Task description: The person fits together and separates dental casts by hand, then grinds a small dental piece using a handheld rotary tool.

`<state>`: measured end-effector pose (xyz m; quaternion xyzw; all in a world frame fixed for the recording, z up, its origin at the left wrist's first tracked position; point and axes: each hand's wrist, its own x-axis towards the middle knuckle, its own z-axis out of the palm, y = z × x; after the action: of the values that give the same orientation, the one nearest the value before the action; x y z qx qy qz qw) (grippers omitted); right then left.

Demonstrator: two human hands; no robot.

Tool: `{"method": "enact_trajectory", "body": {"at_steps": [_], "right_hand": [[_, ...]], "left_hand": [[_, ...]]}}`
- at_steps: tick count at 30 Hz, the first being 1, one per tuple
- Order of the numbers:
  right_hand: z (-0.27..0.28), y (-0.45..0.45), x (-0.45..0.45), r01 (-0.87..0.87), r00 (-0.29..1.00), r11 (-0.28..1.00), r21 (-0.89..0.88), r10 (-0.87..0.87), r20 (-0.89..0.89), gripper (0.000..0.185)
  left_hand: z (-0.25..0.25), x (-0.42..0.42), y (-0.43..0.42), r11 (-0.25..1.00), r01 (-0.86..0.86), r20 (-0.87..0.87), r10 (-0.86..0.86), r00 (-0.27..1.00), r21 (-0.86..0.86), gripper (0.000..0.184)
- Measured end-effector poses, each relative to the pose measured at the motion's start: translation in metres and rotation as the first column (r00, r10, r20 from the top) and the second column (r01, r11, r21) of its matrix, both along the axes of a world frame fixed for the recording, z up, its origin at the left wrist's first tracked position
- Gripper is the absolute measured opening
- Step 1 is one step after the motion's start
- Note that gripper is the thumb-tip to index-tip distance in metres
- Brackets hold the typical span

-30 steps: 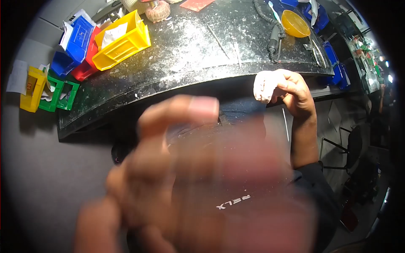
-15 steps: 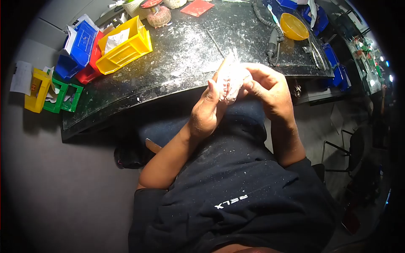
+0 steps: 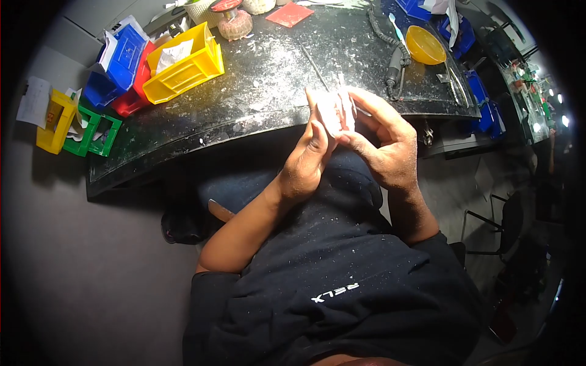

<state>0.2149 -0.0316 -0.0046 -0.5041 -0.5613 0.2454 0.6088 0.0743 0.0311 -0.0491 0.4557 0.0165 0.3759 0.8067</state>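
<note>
A white, plaster-like model [image 3: 330,113], washed out by glare, is held between both hands just in front of the bench edge. My left hand [image 3: 305,155] grips it from the left, thumb upright against its near side. On the right, my right hand [image 3: 387,143] pinches the model's other side between thumb and curled fingers. Pinkish parts show at the middle of the model, but their detail is lost in the brightness. Behind the hands a thin metal tool [image 3: 314,66] lies on the dusty black bench [image 3: 256,91].
Yellow [image 3: 186,73], blue [image 3: 119,67] and red bins stand at the bench's left. Beyond are a glass jar [image 3: 235,25] and a red sheet [image 3: 290,14]. Rightward lie a corded handpiece [image 3: 394,72], an orange bowl [image 3: 425,46] and a toothbrush [image 3: 395,25].
My left hand, a blur near the camera at first, came down to the model. The model has since turned between both hands, and my right thumb has shifted lower against it.
</note>
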Motion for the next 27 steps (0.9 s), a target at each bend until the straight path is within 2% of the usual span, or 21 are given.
{"method": "enact_trajectory", "body": {"at_steps": [2,4,5,7,10,13,19,27], "right_hand": [[0.001,0.000,0.000,-0.067,0.973,0.998,-0.019,0.061,-0.222,0.057],[0.003,-0.001,0.001,-0.084,0.965,0.996,-0.024,0.076,-0.252,0.058],[0.003,-0.001,0.001,-0.100,0.954,0.995,-0.029,0.088,-0.285,0.059],[0.000,-0.001,0.002,-0.106,0.948,0.994,-0.014,0.097,-0.304,0.061],[-0.002,-0.001,0.002,-0.110,0.949,0.994,0.023,0.111,-0.295,0.063],[0.000,-0.002,0.001,-0.114,0.953,0.993,0.040,0.121,-0.278,0.066],[0.001,-0.003,0.000,-0.109,0.944,0.993,0.046,0.118,-0.310,0.067],[-0.001,-0.002,0.001,-0.130,0.921,0.990,0.055,0.141,-0.363,0.068]], "left_hand": [[0.003,-0.002,0.002,0.999,-0.021,-0.026,0.022,0.999,0.029,0.071],[0.010,-0.004,0.000,0.968,-0.145,-0.152,0.178,0.972,0.204,0.076],[0.008,-0.004,0.002,0.968,-0.145,-0.151,0.178,0.972,0.204,0.076],[0.004,-0.005,0.005,0.936,-0.191,-0.183,0.252,0.950,0.294,0.080],[0.006,-0.006,0.006,0.930,-0.182,-0.186,0.250,0.950,0.320,0.085],[0.012,-0.010,0.007,0.950,-0.125,-0.169,0.178,0.969,0.286,0.090],[0.003,-0.009,0.007,0.918,-0.211,-0.162,0.277,0.947,0.334,0.090],[0.004,-0.010,0.007,0.927,-0.193,-0.151,0.252,0.956,0.322,0.089]]}}
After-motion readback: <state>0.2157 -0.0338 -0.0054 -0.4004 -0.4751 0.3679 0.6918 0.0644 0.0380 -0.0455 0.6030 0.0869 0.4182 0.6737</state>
